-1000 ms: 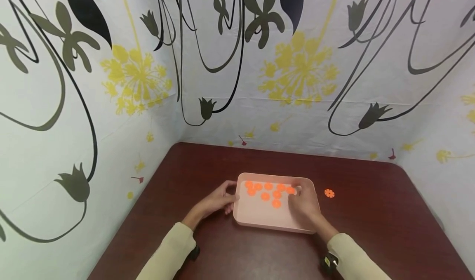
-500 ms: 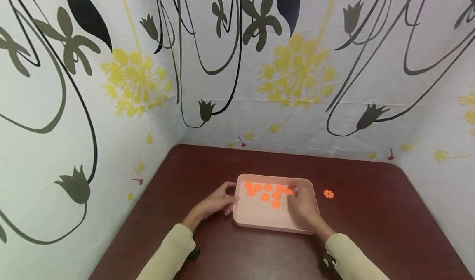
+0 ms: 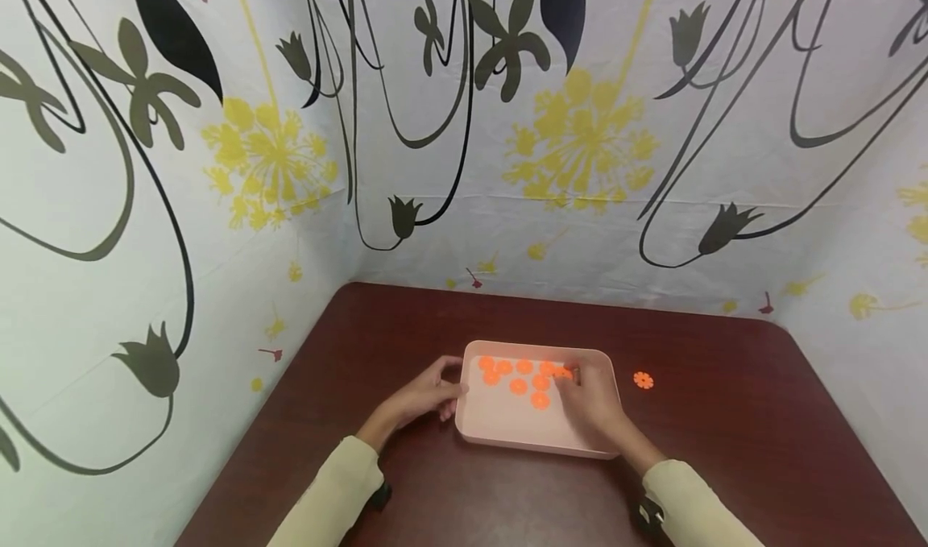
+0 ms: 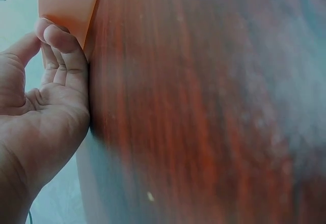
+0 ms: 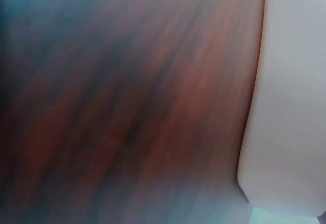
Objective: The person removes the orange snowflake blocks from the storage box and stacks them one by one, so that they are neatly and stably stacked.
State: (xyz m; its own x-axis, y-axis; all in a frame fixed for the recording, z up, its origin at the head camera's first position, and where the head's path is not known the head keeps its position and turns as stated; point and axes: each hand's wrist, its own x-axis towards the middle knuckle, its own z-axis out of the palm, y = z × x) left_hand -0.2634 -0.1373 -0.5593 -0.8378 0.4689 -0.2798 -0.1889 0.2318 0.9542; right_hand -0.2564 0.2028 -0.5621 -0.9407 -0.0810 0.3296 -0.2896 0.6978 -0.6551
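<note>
A shallow peach tray (image 3: 500,428) sits on the table with several flat orange flower-shaped discs (image 3: 540,400) inside, mostly towards its far side. At the tray's left wall my left hand (image 3: 424,391) holds on, thumb at the rim and fingers curled below it. The left wrist view shows that hand's curled fingers (image 4: 61,39) against the peach wall. My right hand (image 3: 598,398) reaches in over the tray's right part and pinches one orange disc (image 3: 561,372) between thumb and forefinger. Its other fingers are hidden. In the right wrist view only the tray (image 5: 290,107) and tabletop show, no hand.
One more orange flower-shaped disc (image 3: 643,380) lies on the dark red-brown wooden table (image 3: 725,418), right of the tray. White cloth (image 3: 420,168) printed with flowers stands behind the table and along both sides.
The right fingertips have moved slightly left with the orange disc, which looks more tilted now. The left hand and the tray have stayed in place.
</note>
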